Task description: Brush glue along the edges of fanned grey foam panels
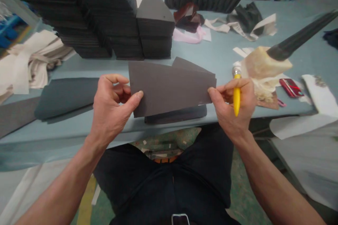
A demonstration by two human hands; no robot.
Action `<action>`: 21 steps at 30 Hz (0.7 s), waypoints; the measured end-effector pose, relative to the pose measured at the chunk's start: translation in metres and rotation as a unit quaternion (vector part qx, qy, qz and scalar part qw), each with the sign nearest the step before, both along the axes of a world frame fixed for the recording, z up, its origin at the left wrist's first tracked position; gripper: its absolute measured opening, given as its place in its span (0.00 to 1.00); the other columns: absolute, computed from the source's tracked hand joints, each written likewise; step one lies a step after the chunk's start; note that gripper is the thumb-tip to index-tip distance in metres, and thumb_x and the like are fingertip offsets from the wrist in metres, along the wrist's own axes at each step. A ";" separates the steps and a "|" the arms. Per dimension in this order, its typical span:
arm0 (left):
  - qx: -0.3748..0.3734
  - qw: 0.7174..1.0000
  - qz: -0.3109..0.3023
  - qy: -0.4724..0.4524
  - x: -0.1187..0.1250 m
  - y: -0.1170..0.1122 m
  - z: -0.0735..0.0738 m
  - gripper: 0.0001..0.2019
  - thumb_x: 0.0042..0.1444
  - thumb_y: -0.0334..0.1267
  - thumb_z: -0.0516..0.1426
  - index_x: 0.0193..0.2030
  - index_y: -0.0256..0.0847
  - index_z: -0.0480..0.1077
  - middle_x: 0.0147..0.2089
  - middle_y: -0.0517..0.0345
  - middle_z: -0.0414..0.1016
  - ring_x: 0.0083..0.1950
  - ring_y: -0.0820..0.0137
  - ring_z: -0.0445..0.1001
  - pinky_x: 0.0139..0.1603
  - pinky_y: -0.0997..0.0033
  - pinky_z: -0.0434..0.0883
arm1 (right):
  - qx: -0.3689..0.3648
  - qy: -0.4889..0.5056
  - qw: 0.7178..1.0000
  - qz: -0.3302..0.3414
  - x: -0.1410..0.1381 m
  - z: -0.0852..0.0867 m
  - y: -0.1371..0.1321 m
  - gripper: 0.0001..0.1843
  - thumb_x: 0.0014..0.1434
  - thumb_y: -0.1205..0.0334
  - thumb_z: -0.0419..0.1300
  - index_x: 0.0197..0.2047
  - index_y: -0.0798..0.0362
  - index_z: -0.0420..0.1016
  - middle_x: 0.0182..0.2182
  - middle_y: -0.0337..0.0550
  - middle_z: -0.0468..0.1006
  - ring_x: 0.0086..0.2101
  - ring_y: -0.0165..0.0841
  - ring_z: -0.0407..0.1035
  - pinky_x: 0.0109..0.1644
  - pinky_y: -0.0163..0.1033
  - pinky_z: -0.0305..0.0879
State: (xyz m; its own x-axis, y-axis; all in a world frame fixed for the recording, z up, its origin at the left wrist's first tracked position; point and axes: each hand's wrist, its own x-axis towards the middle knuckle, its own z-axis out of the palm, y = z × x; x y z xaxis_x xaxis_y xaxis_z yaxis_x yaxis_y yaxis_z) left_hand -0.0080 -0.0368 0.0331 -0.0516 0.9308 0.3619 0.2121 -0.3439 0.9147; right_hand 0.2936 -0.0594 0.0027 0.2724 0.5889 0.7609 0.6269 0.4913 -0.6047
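A person's left hand (112, 103) and right hand (232, 107) pinch opposite ends of a dark grey cut sheet (169, 86), lifted just above the blue table (219, 59). The right hand also clasps a yellow marker (237, 96), its tip pointing away from the sheet. No mark shows on the sheet's visible face. Beneath the grip lies a small pile of like pieces (175, 115); tall stacks (111, 14) stand beyond it.

A flat dark grey sheet (169, 89), cut with one slanted edge, is held level above the near edge of the tabletop (216, 56), over a small dark stack (179, 115). A yellow pen (236, 95) stands upright just right of the sheet.
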 end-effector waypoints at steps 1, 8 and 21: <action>0.004 1.000 -0.012 0.008 -0.001 0.002 -0.001 0.22 0.53 0.35 0.75 0.48 0.44 0.68 0.30 0.71 0.71 0.25 0.79 0.69 0.25 0.79 0.66 | 0.000 0.000 1.000 0.004 0.002 -0.003 0.000 0.19 0.62 0.52 0.75 0.41 0.46 0.68 0.28 0.31 0.74 0.24 0.27 0.69 0.25 0.33 0.68; -0.050 0.994 -0.083 0.048 -0.010 0.028 -0.011 0.15 0.53 0.42 0.78 0.31 0.39 0.77 0.27 0.65 0.76 0.27 0.78 0.67 0.27 0.77 0.67 | -0.049 0.012 0.999 0.016 0.007 -0.018 0.008 0.22 0.62 0.47 0.75 0.42 0.45 0.66 0.27 0.29 0.73 0.23 0.26 0.70 0.25 0.34 0.68; -0.104 0.983 -0.141 0.055 -0.012 0.034 -0.040 0.03 0.60 0.28 0.71 0.38 0.36 0.83 0.33 0.63 0.83 0.32 0.79 0.74 0.35 0.80 0.72 | -0.075 -0.022 0.997 -0.005 0.010 -0.027 0.011 0.20 0.56 0.64 0.76 0.37 0.46 0.67 0.26 0.29 0.68 0.22 0.23 0.64 0.24 0.32 0.63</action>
State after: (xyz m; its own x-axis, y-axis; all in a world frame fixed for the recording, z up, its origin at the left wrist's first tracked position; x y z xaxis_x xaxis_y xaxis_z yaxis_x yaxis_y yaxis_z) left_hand -0.0200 -0.0032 -0.0064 0.2470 0.9571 0.1515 0.2368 -0.2113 0.9483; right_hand 0.3034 -0.0487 -0.0238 0.2477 0.6945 0.6755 0.6593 0.3901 -0.6428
